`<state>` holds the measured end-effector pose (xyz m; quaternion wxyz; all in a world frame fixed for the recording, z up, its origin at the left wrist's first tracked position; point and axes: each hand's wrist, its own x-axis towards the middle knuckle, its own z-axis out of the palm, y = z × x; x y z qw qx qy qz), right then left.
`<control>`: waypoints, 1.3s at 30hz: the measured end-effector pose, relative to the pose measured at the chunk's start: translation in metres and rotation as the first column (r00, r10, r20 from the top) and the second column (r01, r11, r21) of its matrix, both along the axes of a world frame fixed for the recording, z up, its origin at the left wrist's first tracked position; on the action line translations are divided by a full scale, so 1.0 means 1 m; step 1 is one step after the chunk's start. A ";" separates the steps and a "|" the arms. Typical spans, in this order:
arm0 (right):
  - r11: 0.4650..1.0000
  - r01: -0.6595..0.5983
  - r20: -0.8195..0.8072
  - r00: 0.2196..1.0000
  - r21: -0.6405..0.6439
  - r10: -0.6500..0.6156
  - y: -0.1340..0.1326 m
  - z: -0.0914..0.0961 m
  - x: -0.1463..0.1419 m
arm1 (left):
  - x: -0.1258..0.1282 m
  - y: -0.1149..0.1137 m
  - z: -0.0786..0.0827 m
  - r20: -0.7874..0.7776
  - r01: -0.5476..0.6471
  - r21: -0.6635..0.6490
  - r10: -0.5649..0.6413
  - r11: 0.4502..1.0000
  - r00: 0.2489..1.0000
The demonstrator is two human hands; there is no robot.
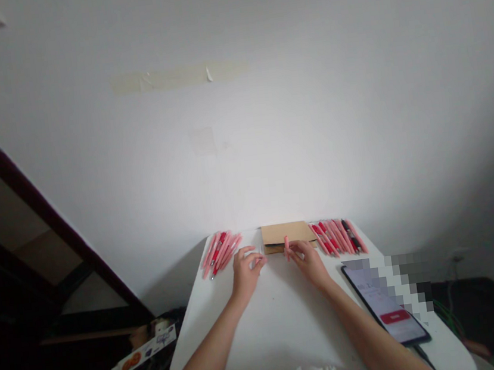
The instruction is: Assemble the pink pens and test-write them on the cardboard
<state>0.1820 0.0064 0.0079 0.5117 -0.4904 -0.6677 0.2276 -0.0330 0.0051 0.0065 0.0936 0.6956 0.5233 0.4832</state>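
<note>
Just right of the table's middle, my right hand [307,261] pinches a pink pen [287,247] that stands nearly upright between thumb and fingertips. My left hand [245,272] is opposite it, thumb and forefinger brought together. Something small, pale and see-through shows at those fingertips, too faint to name. Behind both hands lies a brown cardboard box or folder [285,232] against the wall. A pile of pink and red pens [220,252] is left of my left hand. More pink, red and black pens [337,237] lie in a row right of my right hand.
The white table [277,337] meets the wall [278,145] at its far edge. A phone [388,306] with a lit screen and a red button lies at the right. Beside the table at the lower left is a printed white strip [142,355].
</note>
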 end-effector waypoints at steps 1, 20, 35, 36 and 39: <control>1.000 0.003 0.001 1.000 0.003 -0.003 0.000 0.000 0.000 | 0.000 0.000 0.000 -0.002 -0.002 0.003 0.002 1.000 1.000; 1.000 0.021 0.139 0.990 0.023 -0.024 0.001 -0.006 0.002 | 0.000 0.000 0.001 -0.019 -0.002 -0.012 0.002 1.000 1.000; 1.000 0.016 0.108 0.994 -0.005 -0.016 0.001 -0.006 0.003 | 0.000 0.000 0.001 -0.020 -0.006 -0.005 0.005 1.000 1.000; 1.000 0.011 0.126 0.992 -0.007 -0.010 0.002 -0.006 0.003 | 0.000 0.000 0.001 -0.021 -0.005 -0.007 0.005 1.000 1.000; 1.000 0.009 0.124 0.992 -0.002 -0.009 0.002 -0.007 0.003 | -0.001 0.001 0.000 -0.024 -0.003 -0.014 0.003 1.000 1.000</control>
